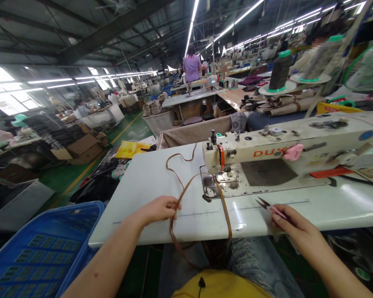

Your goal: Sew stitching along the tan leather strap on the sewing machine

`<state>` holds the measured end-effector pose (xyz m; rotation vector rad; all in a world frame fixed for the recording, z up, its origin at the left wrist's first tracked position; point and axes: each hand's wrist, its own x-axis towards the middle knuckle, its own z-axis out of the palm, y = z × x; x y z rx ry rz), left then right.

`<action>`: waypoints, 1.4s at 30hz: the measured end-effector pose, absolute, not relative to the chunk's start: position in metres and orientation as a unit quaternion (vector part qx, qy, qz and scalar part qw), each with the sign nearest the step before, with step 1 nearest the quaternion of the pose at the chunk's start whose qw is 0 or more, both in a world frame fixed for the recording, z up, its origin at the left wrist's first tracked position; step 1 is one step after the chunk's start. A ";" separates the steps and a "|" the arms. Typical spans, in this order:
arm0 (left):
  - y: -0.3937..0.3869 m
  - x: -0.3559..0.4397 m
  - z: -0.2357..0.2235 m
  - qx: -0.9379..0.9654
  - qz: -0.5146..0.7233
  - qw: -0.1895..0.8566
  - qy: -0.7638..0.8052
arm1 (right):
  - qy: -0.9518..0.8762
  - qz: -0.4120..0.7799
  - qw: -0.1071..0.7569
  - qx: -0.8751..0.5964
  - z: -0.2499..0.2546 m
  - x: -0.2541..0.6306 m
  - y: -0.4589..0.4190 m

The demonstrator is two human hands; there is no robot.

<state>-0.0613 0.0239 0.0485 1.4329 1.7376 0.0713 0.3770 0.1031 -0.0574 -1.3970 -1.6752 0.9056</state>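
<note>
My left hand (166,207) pinches a narrow brown strap (186,186) close to the front edge of the white sewing table (136,178). From those fingers the strap runs up toward the needle area of the sewing machine (255,149), and a loop of it hangs down over the edge toward my lap. A second brown length (224,207) comes from under the presser foot and drops over the front edge. Further back, a thin curling piece (170,165) lies on the table. At the right, my right hand (289,223) grips small pink-handled thread snips (272,207), blades pointing left.
A blue plastic basket (90,219) stands at the table's left side. Behind the machine are thread cones (280,72) and folded brown fabric (289,103). A green fan (366,66) is at the right. One person in purple (192,68) is further off.
</note>
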 end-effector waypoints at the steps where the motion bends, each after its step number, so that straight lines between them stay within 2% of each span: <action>1: 0.017 -0.055 0.045 0.563 0.072 0.478 0.671 | -0.648 0.405 0.375 -0.525 -0.054 0.365 0.099; 5: -0.007 -0.030 0.031 0.481 0.238 0.614 0.579 | -0.625 0.548 0.340 -0.440 -0.033 0.317 0.080; 13: -0.029 0.011 0.015 0.533 0.292 0.562 0.561 | -0.679 0.617 0.214 -0.335 -0.001 0.240 0.057; 15: -0.031 0.019 0.010 0.561 0.294 0.540 0.554 | -0.666 0.653 0.203 -0.298 -0.006 0.223 0.053; 18: -0.033 0.026 0.001 0.573 0.281 0.547 0.541 | -0.617 0.680 0.223 -0.329 -0.017 0.208 0.048; 21: -0.030 0.026 -0.001 0.490 0.320 0.595 0.550 | -0.599 0.690 0.212 -0.345 -0.020 0.209 0.047; 25: -0.015 0.017 0.009 0.219 0.536 0.656 0.484 | -0.639 0.688 0.119 -0.323 -0.014 0.230 0.049; 28: -0.001 0.003 0.016 0.097 0.633 0.620 0.454 | -0.660 0.670 0.081 -0.329 -0.014 0.247 0.050; 36: 0.023 -0.033 0.041 0.053 0.730 0.529 0.431 | -0.707 0.608 0.014 -0.361 -0.031 0.293 0.062; 42: 0.030 -0.044 0.058 0.030 0.760 0.496 0.419 | -0.654 0.677 0.015 -0.337 -0.031 0.309 0.070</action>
